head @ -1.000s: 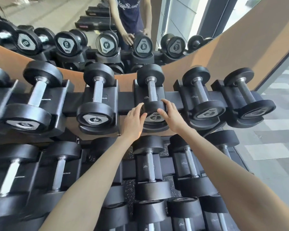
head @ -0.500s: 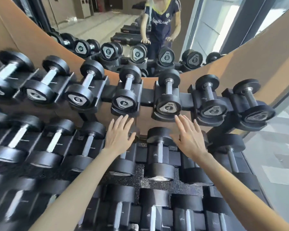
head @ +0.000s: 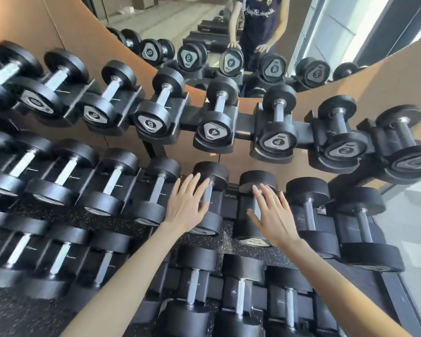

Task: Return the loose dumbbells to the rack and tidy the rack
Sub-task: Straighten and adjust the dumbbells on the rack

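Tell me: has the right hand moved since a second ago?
Yes. The right hand came down off the 4 dumbbell, third from the right in the top row, and now lies open over a middle-row dumbbell.

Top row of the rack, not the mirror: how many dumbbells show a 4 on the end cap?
2: the left 4 dumbbell above the left hand, the right 4 dumbbell above the right hand. The far-left caps and far-right cap are unreadable.
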A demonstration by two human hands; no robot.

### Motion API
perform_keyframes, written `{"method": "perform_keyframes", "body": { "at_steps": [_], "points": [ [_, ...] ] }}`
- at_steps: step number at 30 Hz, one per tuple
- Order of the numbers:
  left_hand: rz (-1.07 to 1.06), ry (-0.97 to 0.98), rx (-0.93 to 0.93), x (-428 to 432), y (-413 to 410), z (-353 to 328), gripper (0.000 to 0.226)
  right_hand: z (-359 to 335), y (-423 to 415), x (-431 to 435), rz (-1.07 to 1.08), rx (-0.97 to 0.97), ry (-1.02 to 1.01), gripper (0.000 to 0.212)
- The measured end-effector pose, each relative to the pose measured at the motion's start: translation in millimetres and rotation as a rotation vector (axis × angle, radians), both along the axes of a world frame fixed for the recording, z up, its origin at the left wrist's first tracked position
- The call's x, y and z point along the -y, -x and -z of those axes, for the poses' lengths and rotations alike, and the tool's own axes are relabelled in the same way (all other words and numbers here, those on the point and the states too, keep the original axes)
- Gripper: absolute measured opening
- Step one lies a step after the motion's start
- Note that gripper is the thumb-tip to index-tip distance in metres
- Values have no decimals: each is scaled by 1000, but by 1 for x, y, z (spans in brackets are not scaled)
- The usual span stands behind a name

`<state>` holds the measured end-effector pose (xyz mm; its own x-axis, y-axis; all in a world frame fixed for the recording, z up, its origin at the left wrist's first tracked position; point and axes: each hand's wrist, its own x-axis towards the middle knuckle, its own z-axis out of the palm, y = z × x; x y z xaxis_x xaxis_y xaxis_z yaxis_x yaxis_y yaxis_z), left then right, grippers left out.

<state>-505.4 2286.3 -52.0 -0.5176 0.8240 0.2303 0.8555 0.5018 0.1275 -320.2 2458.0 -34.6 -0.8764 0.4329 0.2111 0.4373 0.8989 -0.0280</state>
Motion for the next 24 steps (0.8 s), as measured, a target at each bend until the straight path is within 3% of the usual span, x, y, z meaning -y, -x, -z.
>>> {"method": "perform_keyframes", "body": {
  "at_steps": [6, 13, 24],
  "points": [
    [74, 24, 13, 12, 74, 14, 57, 9, 71, 5, 55, 10, 15, 65],
    [248, -43, 41, -5, 188, -4, 58, -31, 167, -7, 91, -31, -1, 67],
    [397, -206, 160, -77, 242, -21, 58, -85, 248, -56, 78, 31, -51, 60]
  ]
}}
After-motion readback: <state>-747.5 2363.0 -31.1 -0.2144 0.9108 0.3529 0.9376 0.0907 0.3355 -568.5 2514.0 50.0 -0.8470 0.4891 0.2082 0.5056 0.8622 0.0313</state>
